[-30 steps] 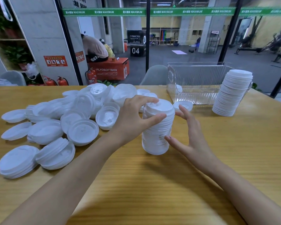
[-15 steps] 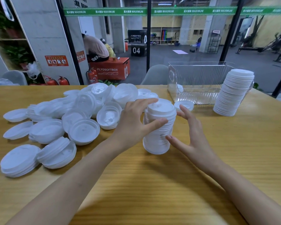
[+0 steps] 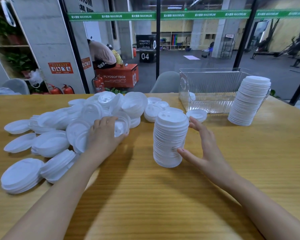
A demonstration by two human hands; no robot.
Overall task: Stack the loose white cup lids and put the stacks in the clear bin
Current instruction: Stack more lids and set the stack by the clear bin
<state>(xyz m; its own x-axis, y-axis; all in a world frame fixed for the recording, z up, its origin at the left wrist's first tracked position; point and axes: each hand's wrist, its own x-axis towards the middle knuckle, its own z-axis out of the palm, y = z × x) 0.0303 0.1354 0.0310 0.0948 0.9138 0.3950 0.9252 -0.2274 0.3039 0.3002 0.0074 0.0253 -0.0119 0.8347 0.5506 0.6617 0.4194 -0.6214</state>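
Your right hand [image 3: 204, 149] lies spread and released against the centre stack [image 3: 170, 139]. The thumb is low on its side and the fingers are straight near the top rim, clasping nothing. The centre stack stands upright on the surface [image 3: 163, 196], left of the clear bin [image 3: 211, 90] and nearer you. Further left of the bin, your left hand [image 3: 104, 134] has its fingers curled over a loose lid [image 3: 120, 126] at the edge of the pile [image 3: 87, 115]. It appears to grip the lid, though blur softens the contact.

Handling, judged:
- The lids look like thin moulded plastic: very light and smooth.
- A single lid will flex if pinched hard, so take it by the rim, thumb under and fingers on top.
- The nested column is stiff along its axis but will likely shear or topple sideways.
- Take it with one hand beneath and one on the cap, or with palms on opposite sides.

Hard to make out:
- A white shape sits inside the bin's left end, behind ribbed walls. You cannot tell whether it is a lid or a reflection.
- The taller stack [image 3: 248, 101] covers the bin's right end, and whether the two touch is unclear.
- The lids buried under the pile cannot be counted.
- A single lid [image 3: 197, 115] lies just in front of the bin.
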